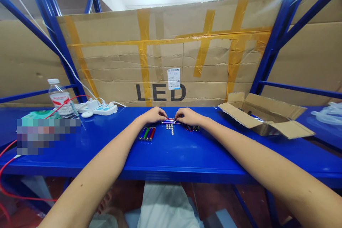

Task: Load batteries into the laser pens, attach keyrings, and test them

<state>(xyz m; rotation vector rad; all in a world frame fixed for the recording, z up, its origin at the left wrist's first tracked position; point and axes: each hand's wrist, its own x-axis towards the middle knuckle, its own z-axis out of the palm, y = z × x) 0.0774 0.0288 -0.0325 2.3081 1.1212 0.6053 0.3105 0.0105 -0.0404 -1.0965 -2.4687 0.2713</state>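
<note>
My left hand [156, 115] is closed, its fingertips at the left end of a slim red metal tube [170, 119]. At the tube's other end, my right hand [186, 116] has its fingers curled in a pinch. Just below lies a slim purple-blue tube [166, 123]. Small silvery button cells [171, 127] stand in short rows in front of the hands. To the left, several coloured metal tubes [147, 134] lie side by side. More dark and coloured pieces [192, 128] lie partly hidden under my right hand and wrist.
An open cardboard box [263, 114] with dark items inside stands on the blue table [181, 156] at right. At left are a water bottle [60, 98], a white power strip [104, 108] and a red cable [29, 196]. A cardboard sheet [117, 64] closes the back.
</note>
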